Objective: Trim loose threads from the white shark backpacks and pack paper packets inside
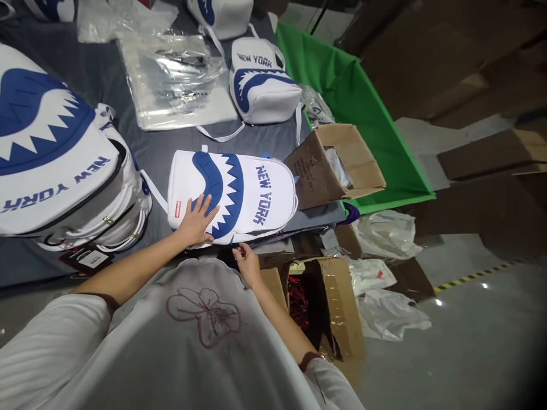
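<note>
A white backpack [272,196] with a blue shark-mouth print and "NEW YORK" lettering lies front side up near the table edge, its top toward the right. Flat on its front, close to the small red label, rests my left hand [197,223] with the fingers spread. My right hand [247,263] is at the backpack's near side, by the dark zipper line. Its thumb and fingers are pinched together, and whatever is between them is too small to make out.
At left stands a larger matching backpack [43,136]; another small backpack [267,80] sits farther back. Clear plastic bags [171,80] are stacked on the grey tablecloth [149,148]. An open cardboard box [314,168] adjoins a green fabric bin [363,114]. Below the table is another box [342,307].
</note>
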Demonstrator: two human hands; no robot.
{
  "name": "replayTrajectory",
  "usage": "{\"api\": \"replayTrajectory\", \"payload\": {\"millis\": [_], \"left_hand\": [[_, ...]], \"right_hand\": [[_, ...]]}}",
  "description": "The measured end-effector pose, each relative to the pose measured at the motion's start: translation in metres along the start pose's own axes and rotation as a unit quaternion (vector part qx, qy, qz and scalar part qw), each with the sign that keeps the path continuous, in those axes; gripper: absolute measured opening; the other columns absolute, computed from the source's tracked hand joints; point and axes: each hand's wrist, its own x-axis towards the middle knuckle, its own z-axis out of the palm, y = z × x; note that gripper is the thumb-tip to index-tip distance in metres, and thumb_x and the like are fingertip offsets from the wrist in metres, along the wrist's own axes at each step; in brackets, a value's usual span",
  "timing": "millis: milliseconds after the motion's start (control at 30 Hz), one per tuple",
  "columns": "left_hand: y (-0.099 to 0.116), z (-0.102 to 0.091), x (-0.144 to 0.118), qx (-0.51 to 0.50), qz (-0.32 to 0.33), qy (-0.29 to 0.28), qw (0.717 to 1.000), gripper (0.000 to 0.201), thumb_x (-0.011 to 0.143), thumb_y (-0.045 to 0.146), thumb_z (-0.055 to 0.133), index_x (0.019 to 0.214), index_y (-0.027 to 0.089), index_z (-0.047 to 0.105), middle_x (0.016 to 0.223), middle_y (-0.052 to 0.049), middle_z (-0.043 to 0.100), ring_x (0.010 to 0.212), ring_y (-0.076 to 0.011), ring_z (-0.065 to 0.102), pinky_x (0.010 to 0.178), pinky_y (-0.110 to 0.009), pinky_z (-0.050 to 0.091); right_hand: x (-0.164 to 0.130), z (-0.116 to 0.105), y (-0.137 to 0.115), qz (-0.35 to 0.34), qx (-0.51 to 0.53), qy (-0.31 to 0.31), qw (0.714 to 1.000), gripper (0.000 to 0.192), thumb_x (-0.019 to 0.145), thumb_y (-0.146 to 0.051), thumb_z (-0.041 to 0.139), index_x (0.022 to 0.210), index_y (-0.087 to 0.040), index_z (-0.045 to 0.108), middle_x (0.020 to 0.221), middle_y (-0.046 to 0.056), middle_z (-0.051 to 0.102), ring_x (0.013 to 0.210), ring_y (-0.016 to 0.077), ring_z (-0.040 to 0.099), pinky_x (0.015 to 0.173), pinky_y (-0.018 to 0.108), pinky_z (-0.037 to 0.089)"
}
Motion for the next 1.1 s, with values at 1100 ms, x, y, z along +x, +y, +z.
{"api": "replayTrajectory", "payload": {"millis": [1100], "left_hand": [[0.120,-0.153,0.017,-0.149,0.015,0.298,0.943,0.071,0.100,0.050,0.041,0.159,0.014,0.025,0.153,-0.018,0.047,0.139,-0.0305,0.049,0.111,-0.044,0.049]], "right_hand": [[-0.004,-0.293,-0.140,-0.465,-0.166,0.307,0.814,0.044,0.098,-0.032,0.050,0.056,-0.020,0.045,0.052,-0.003,0.043,0.051,0.0109,0.037,0.055,0.028,0.025]]}}
